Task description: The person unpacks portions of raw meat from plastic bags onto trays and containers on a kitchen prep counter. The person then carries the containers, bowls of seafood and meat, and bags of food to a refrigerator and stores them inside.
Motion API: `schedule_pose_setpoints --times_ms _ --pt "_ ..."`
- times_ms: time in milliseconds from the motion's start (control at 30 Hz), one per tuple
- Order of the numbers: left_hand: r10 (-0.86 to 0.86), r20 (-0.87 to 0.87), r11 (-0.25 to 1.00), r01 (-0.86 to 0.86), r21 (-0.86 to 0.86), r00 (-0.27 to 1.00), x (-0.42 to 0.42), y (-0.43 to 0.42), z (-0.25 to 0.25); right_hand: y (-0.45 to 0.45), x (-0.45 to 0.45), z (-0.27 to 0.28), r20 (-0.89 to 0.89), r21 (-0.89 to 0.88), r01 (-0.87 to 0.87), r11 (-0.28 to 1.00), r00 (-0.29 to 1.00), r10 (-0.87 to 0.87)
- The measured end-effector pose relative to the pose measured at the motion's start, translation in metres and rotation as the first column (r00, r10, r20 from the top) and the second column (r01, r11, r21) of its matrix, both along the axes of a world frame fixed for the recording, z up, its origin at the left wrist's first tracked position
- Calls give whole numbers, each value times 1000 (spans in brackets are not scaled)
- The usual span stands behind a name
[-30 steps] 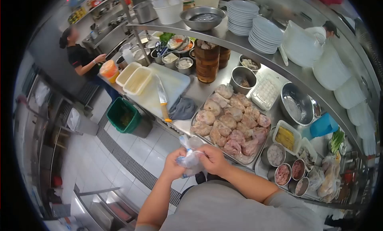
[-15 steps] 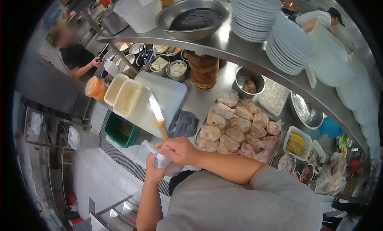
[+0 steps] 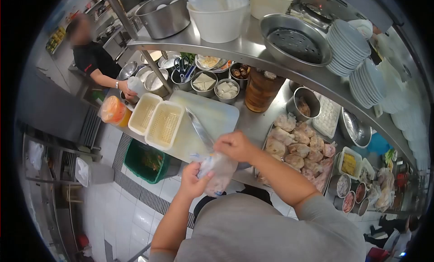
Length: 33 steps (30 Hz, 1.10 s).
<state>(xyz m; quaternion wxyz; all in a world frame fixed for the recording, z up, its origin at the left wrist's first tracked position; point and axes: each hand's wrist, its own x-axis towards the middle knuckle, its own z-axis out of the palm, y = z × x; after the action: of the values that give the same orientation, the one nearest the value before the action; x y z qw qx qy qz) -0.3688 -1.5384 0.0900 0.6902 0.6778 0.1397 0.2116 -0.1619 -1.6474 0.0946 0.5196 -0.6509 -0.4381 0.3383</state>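
A clear plastic bag (image 3: pixel 219 175) with blue print and something pale inside hangs in front of my body. My left hand (image 3: pixel 193 181) grips its left side, thumb across the front. At the bag's upper right, my right hand (image 3: pixel 234 146) is closed in a pinch on the plastic; its fingertips are partly hidden. Just beyond, a large knife (image 3: pixel 198 127) lies on the white cutting board (image 3: pixel 220 111), its handle hidden behind my right hand and the bag. Two cream baskets (image 3: pixel 164 125) sit on the board's left side.
A tray of raw meat pieces (image 3: pixel 298 149) lies right of my right forearm. Overhead, a steel shelf (image 3: pixel 203 46) carries bowls and stacked plates (image 3: pixel 347 47). A green bin (image 3: pixel 147 160) stands below the board. Another person (image 3: pixel 92 58) works at the far left.
My hands have moved apart, and the bag, bunched between them before, now spreads open wider. The view has shifted, and the other person at left now reaches to a white container.
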Motion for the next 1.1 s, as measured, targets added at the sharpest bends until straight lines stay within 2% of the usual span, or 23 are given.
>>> schedule_pose_setpoints --times_ms 33,100,133,167,200,233,267,333,367,400,433,500,567,600,667,767,800,833,900,967,1000,1067,1100 --pt "-44 -51 993 49 103 998 2 15 1 -3 -3 10 2 -6 14 1000 1000 -14" --pt "-89 -106 975 108 192 990 9 34 -1 -11 -17 39 241 44 -356 934 911 336" --pt "-166 -86 967 179 179 982 14 39 -7 -11 -27 33 371 181 -313 932 900 230" --pt "-242 -64 953 250 172 968 21 46 -9 -12 -30 27 371 180 -311 933 900 229" --pt "-292 -15 898 279 339 956 29 53 -11 -18 -28 20 201 149 -282 948 947 250" --pt "-300 -14 897 287 337 954 39 59 -1 -24 -24 15 25 113 -257 960 966 256" --pt "-350 7 806 298 511 937 47 64 16 -28 -19 12 23 110 -250 962 968 249" --pt "-413 8 687 305 660 911 57 69 33 -39 -9 6 499 142 -203 969 860 107" --pt "-465 -65 528 335 781 883 62 70 36 -46 -2 6 489 143 -186 972 867 94" --pt "-502 -140 345 346 872 854 67 69 41 -52 10 7 668 47 -182 982 737 104" --pt "-514 -140 341 351 872 847 71 67 46 -59 26 9 813 -50 -158 986 567 132" --pt "-529 -331 143 466 873 781 67 61 51 -74 45 3 828 -84 -117 990 544 135" --pt "-468 -333 157 448 880 819 60 65 35 -89 66 -12 931 -96 182 979 365 23" --pt "-394 -326 170 416 893 859 57 67 23 -100 76 -21 929 -96 183 978 369 22" --pt "-359 -399 153 474 867 844 54 62 -5 -115 98 -41 872 -170 474 864 481 -92" --pt "-323 -487 208 563 800 812 57 46 -30 -108 85 -87 916 -157 284 946 400 32" --pt "-260 -495 359 558 748 829 64 42 -41 -102 77 -92 915 -154 286 946 402 27" --pt "-194 -510 506 531 680 838 68 40 -48 -88 61 -84 871 -148 337 930 489 -39" --pt "-171 -575 569 556 605 800 79 45 -54 -75 31 -82 811 -154 380 912 576 -103" --pt "-221 -684 735 580 351 695 91 54 -68 -66 13 -83 577 -143 417 897 772 -267" --pt "-217 -685 733 579 357 696 93 54 -73 -62 11 -85 576 -137 417 898 771 -271" --pt "-73 -728 491 660 569 681 99 44 -77 -55 4 -90 456 -255 464 848 831 -318" --pt "-75 -732 486 665 567 677 101 39 -79 -54 3 -92 452 -256 468 846 832 -323"
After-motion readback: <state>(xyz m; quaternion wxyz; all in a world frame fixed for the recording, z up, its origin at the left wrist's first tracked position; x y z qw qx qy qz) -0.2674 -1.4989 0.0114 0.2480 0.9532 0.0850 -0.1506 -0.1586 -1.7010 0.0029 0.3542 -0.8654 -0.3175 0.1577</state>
